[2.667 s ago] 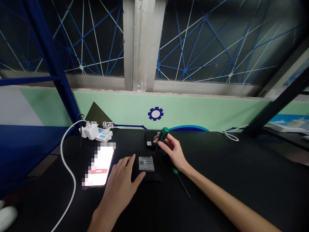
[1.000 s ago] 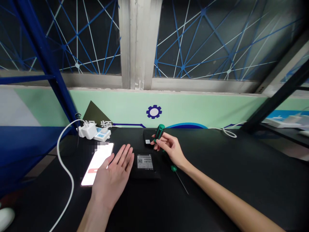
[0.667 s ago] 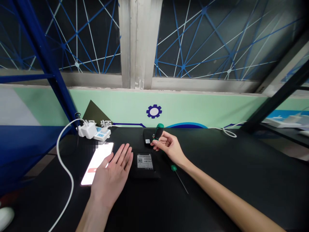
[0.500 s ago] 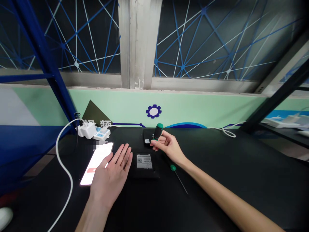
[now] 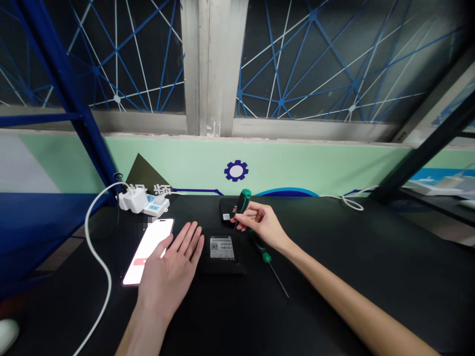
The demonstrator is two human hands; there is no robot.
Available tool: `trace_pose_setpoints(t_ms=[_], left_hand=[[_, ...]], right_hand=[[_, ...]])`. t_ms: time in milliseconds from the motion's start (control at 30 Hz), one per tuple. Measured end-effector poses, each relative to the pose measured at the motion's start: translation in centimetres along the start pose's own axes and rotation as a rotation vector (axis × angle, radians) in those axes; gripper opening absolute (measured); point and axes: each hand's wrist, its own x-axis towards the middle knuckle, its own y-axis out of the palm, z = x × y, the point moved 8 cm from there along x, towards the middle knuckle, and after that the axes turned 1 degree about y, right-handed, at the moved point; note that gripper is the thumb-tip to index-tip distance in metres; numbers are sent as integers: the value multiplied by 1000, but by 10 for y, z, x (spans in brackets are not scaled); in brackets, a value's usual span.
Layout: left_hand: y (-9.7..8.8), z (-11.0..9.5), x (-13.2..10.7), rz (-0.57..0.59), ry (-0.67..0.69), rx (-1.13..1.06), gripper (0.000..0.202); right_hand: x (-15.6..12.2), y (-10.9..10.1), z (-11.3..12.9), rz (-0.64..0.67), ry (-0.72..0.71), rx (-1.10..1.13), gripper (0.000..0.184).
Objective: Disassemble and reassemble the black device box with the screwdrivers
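Note:
My right hand (image 5: 262, 223) pinches a green-and-black screwdriver (image 5: 244, 200), handle up and leaning slightly, its thin shaft pointing down toward the top right of a flat black device with a white label (image 5: 221, 248). Whether the tip touches the device I cannot tell. Palm up, my left hand (image 5: 174, 264) lies open with nothing in it, left of that device and partly over a lit phone (image 5: 151, 252). A second green-and-black screwdriver (image 5: 266, 257) lies on the table below my right wrist. Behind the held screwdriver is a small black case (image 5: 225, 207), partly covered by my fingers.
At the back left sits a white power strip with plugs (image 5: 143, 200). A white cable (image 5: 97, 252) curves down the left side of the black table (image 5: 326, 237). Another white cable (image 5: 351, 203) lies along the back right. A rounded white object (image 5: 8, 335) shows at the lower left.
The held screwdriver has tilted a little, with its shaft now showing below my fingers. My right hand has shifted slightly, uncovering more of the lying screwdriver's handle. My left hand stays put.

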Motion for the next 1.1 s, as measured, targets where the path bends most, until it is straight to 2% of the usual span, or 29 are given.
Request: trace_pose_setpoints(t_ms=[233,500,667,900,1100], left_hand=[[3,-1,-2,-22,16,23,52],[0,-3,-2,-36,35,15,52],[0,-3,-2,-39,31,29,51],[1,-1,-2,-25,18,8,50],[3,-2,-3,-19,18,17,49]], right_hand=[[-2,5,-1,-39,-17,-29,38],[-4,1,10,40,-67,-33,38],[-2,-4,2,4,-41,-71,35],[-2,2,-1,-14,-43,-74,39],[-4,0,4,53,-66,-17,44]])
